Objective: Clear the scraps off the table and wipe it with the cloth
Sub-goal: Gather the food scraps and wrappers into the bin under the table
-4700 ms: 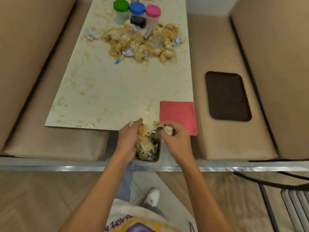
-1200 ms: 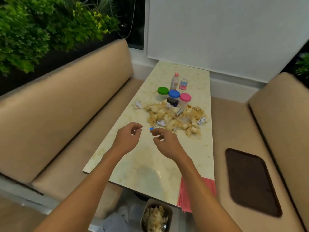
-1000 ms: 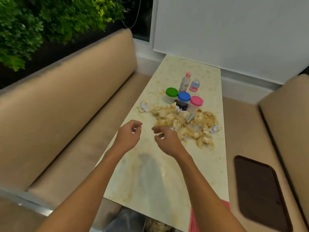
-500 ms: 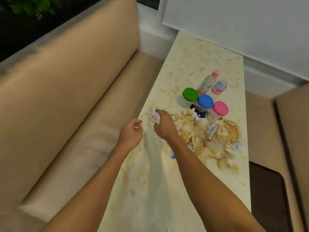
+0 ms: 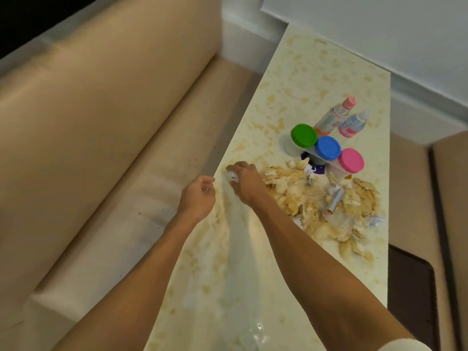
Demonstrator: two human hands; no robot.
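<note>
A long cream speckled table [image 5: 304,79] carries a heap of yellowish scraps [image 5: 316,206], mixed with crumpled paper bits and a small grey tube [image 5: 335,201]. My right hand [image 5: 247,184] reaches to the table's left edge, left of the heap, and its fingers curl round a crumpled white paper scrap [image 5: 232,175]. My left hand [image 5: 198,196] hovers just left of it over the table edge, fingers loosely curled, holding nothing. Neither the cloth nor the bin is in view.
Three jars with green [image 5: 304,135], blue [image 5: 328,147] and pink [image 5: 350,160] lids stand behind the heap, two small bottles [image 5: 336,117] beyond them. A beige bench [image 5: 101,148] runs along the left. A dark brown tray [image 5: 412,295] lies on the right seat.
I have leaned forward from the bin at the near end to the heap. My right hand has closed on the white paper scrap at the table's left edge; my left hand stays beside it.
</note>
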